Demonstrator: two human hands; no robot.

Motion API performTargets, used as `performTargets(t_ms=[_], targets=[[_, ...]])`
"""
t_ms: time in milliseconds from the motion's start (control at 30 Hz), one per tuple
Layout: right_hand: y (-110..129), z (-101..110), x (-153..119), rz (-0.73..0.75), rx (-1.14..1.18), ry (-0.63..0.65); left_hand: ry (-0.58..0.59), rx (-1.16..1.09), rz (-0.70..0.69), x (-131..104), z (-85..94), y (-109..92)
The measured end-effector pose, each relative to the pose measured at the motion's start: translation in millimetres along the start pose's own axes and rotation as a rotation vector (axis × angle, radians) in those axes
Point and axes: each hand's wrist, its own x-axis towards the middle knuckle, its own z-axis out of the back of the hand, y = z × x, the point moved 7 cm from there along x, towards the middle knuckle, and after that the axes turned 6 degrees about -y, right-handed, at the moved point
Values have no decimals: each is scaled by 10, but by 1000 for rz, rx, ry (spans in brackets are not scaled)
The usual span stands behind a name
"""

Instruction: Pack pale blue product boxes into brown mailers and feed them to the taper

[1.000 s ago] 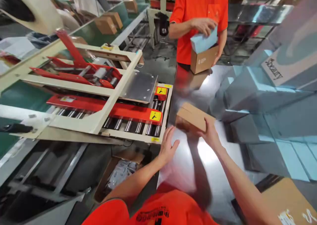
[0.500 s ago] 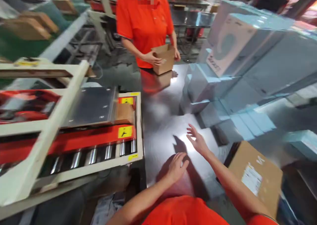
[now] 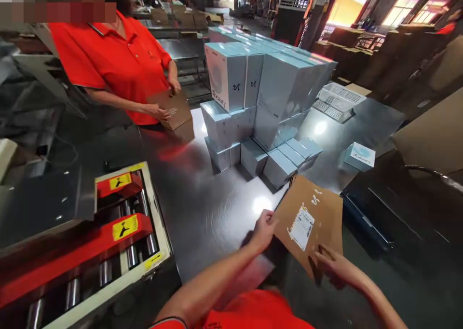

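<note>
A brown cardboard box (image 3: 325, 213) with a white label (image 3: 303, 227) lies tilted at the right side of the metal table (image 3: 202, 232). My left hand (image 3: 265, 228) is closed at the box's left edge, its fingertips on the cardboard. At the lower edge, my right hand (image 3: 331, 264) grips the cardboard with bent fingers; part of that hand is in shadow. Just beyond the box stands a stack of pale blue boxes (image 3: 278, 88), the lower ones reaching close to its top edge.
Across the table at the left, a person in a red shirt (image 3: 123, 63) holds another brown box (image 3: 177, 109). A roller conveyor (image 3: 155, 223) with red guards runs along the left. One small pale box (image 3: 360, 156) and white trays (image 3: 336, 100) are at the right.
The view has swung to the right. Both my hands, free before, have moved to the labelled brown box and taken hold of it. The other person's box is now tilted.
</note>
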Motion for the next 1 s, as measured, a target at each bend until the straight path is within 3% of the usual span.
performTargets(t_ms=[100, 167, 233, 300, 367, 433, 500, 600, 667, 800, 900, 1000], targets=[[593, 265, 302, 87, 165, -125, -166, -396, -17, -447, 616, -219], [1196, 365, 475, 253, 383, -169, -235, -610, -47, -779, 939, -335], [1831, 302, 497, 457, 545, -140, -313, -664, -68, -1059, 1203, -367], [2331, 92, 358, 619, 581, -101, -486, -667, -91, -1252, 1528, -307], [2607, -200, 126, 715, 573, -79, -727, -663, -165, -1383, 1950, -223], [2680, -564, -120, 756, 596, 26, -951, -623, -256, -1472, 2378, -148], [2633, -977, -348, 752, 674, 258, -1068, -531, -283, -1490, 2678, -79], [2520, -1456, -650, 712, 889, 664, -1039, -356, -256, -1415, 2798, -6], [2471, -1590, -763, 697, 964, 803, -971, -259, -281, -1401, 2742, 6], [2414, -1633, -817, 656, 890, 920, -759, -42, -312, -1597, 2642, 75], [2367, -1620, -864, 633, 803, 1007, -609, 141, -226, -1930, 2646, 287], [2340, -1636, -882, 636, 747, 1011, -491, 296, -127, -2255, 2567, 514]])
